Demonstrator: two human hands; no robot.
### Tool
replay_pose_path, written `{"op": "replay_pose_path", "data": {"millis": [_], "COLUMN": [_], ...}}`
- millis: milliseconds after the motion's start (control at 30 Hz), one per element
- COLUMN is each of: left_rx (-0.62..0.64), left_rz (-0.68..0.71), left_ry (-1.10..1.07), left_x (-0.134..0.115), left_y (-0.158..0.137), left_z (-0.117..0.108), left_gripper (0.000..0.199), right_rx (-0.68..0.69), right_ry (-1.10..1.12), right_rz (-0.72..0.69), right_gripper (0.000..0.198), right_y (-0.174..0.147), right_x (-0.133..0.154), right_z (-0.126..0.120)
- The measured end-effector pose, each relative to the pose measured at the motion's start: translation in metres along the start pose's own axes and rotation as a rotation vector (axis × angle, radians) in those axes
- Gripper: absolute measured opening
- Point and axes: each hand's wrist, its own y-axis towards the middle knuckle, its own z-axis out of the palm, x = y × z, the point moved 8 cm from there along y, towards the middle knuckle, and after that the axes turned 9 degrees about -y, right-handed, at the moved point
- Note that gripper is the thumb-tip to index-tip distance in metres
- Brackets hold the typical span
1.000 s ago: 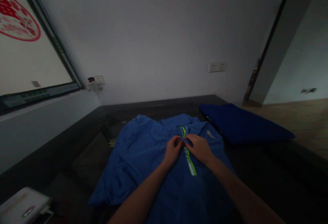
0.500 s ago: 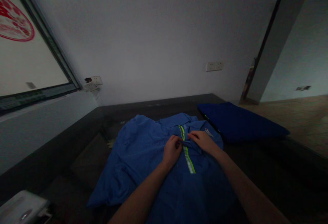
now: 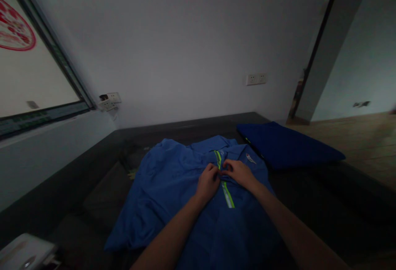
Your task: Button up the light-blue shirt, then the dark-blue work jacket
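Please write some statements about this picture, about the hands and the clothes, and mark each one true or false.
1. Both hands meet at the green strip on the front of the blue shirt. True: the left hand and the right hand pinch the cloth at the green strip.
2. The shirt hangs on the wall. False: it lies spread on the dark surface.
3. A darker blue folded cloth lies to the right of the shirt. True.
4. The right hand rests on the folded cloth. False: it is on the shirt, apart from that cloth.
5. White wall sockets are on the wall behind. True.
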Motion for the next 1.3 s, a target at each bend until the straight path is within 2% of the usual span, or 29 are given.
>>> {"op": "replay_pose_path", "data": {"millis": [133, 233, 333, 467, 600, 900, 1000, 1100, 1133, 1233, 1300], "left_rx": [-0.013, -0.054, -0.071, 0.0, 0.075, 0.153, 0.073, 0.029, 0.017, -0.006, 0.001], "left_rz": [0.072, 0.067, -0.033, -0.201, -0.259, -0.259, -0.196, -0.145, -0.135, -0.114, -0.098], "left_ry": [0.033, 0.11, 0.228, 0.433, 0.501, 0.331, 0.344, 0.356, 0.356, 0.347, 0.347], "left_x": [-0.016, -0.018, 0.0, 0.038, 0.055, 0.047, 0.038, 0.028, 0.025, 0.017, 0.012], "left_y": [0.004, 0.01, 0.013, 0.005, -0.003, -0.013, -0.018, -0.021, -0.022, -0.024, -0.024], "left_z": [-0.005, -0.024, -0.05, -0.073, -0.075, -0.057, -0.058, -0.06, -0.061, -0.065, -0.066], "left_gripper": [0.039, 0.039, 0.034, 0.025, 0.016, 0.009, 0.012, 0.013, 0.014, 0.017, 0.019], "right_rx": [-0.018, -0.049, -0.083, -0.082, -0.08, -0.109, -0.184, -0.34, -0.342, -0.199, -0.118], "right_ry": [-0.11, -0.185, -0.21, -0.199, -0.227, -0.336, -0.372, -0.312, -0.269, -0.167, -0.137], "right_rz": [0.069, 0.128, 0.171, 0.205, 0.245, 0.41, 0.302, 0.074, -0.013, -0.201, -0.225], "right_gripper": [0.011, 0.011, 0.012, 0.017, 0.02, 0.023, 0.021, 0.023, 0.022, 0.018, 0.019], "right_y": [0.0, 0.001, 0.003, 0.004, 0.002, -0.008, -0.008, -0.01, -0.01, -0.009, -0.007], "right_x": [-0.008, -0.019, -0.031, -0.039, -0.039, -0.057, -0.03, 0.027, 0.046, 0.089, 0.096], "right_z": [0.0, -0.005, -0.012, -0.017, -0.028, -0.055, -0.068, -0.079, -0.075, -0.044, -0.021]}}
